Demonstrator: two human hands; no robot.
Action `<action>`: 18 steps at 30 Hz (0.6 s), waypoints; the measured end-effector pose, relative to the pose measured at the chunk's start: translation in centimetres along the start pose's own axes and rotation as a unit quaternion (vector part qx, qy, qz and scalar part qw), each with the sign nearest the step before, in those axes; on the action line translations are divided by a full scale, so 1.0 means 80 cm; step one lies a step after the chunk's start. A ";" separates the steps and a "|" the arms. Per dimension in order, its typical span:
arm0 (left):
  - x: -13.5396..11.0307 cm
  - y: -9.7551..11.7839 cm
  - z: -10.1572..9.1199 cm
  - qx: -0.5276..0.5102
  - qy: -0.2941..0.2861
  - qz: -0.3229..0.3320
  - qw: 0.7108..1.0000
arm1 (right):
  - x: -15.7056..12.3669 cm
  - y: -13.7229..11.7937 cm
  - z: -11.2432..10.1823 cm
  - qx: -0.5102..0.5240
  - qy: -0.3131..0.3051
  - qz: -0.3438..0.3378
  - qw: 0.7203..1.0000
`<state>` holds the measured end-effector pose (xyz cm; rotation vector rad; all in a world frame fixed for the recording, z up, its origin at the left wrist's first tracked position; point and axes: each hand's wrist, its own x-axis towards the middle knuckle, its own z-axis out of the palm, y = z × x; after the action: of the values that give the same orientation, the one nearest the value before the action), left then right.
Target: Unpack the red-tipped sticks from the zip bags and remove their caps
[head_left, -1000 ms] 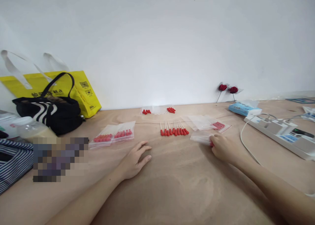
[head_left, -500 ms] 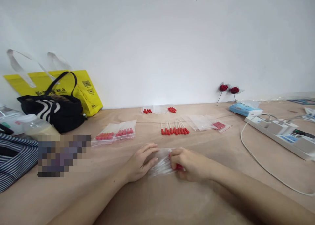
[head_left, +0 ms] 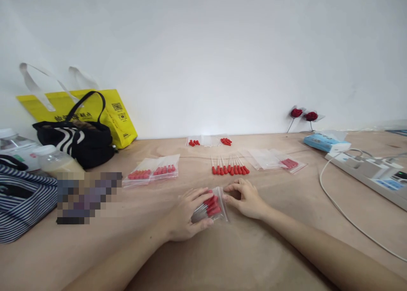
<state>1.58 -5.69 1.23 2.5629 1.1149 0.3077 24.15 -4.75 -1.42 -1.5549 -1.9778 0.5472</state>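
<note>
Clear zip bag (head_left: 218, 210) with red-bulbed droppers (head_left: 212, 206) inside lies on the counter (head_left: 254, 257), front middle, between the hands. Left hand (head_left: 186, 214) over its stem end: grip spread, fingers across the upper side, thumb apart at the lower side, bag in the gap. Right hand (head_left: 248, 200) at the zip-edge side, fingertips at or just beside that edge; grip curled, thumb and fingers slightly parted, can't tell if it pinches the plastic. Counts: one bag between the hands, droppers in it overlap, can't count. Loose droppers (head_left: 231, 169), one row beyond the hands, bulbs nearest the person, roughly ten. Filled bags (head_left: 164, 170), two side by side, left of the row. Flat clear bags (head_left: 263, 158), right of the row, overlapping, number unclear; red pieces (head_left: 289, 163), one cluster at their right end. Bulb piles (head_left: 226, 141), two, far back by the wall. Roses (head_left: 296, 113), two, against the wall. Blue tissue pack (head_left: 324, 142), one; white power strip (head_left: 392, 187), one, far right. Yellow bag (head_left: 124, 132), one; black bag (head_left: 93, 142), one, in front of it. White-lidded containers (head_left: 59, 166), two, far left.
</note>
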 end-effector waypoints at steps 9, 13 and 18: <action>0.002 0.001 0.010 0.030 0.029 0.007 0.999 | 0.013 -0.001 0.010 0.139 -0.029 0.056 0.988; 0.005 0.003 -0.001 0.026 0.041 0.004 0.999 | 0.004 0.016 0.007 0.103 0.022 0.014 0.994; 0.042 0.005 -0.001 -0.034 0.074 -0.059 0.995 | 0.002 0.020 0.008 0.090 0.037 -0.026 0.995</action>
<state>4.08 -3.41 1.65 2.4362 1.2787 0.5031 24.87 -4.16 -2.84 -1.3902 -1.8539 0.6181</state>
